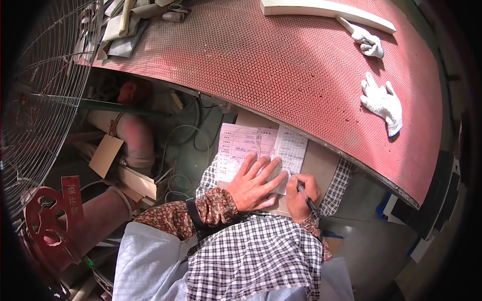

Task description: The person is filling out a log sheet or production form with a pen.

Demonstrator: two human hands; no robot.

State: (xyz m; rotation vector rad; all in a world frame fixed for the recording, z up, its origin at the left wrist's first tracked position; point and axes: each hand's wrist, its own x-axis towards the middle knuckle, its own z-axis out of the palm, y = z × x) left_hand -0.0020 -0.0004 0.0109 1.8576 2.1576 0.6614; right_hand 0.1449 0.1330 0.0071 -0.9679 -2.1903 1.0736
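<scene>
My left hand lies flat with its fingers spread, pressing on a pink printed form filled with handwriting. Beside the form, to its right, is a white gridded sheet with handwritten lines. A dark pen is gripped in my right hand, which rests at the lower edge of that sheet; the pen's tip is hard to make out. Both papers lie on a brown board over my lap, where a black-and-white checked apron is spread.
A red perforated table curves across the front, bearing two white knitted gloves, a pale curved strip and scraps at its far left. A wire fan guard, a red pipe and cardboard pieces stand at left.
</scene>
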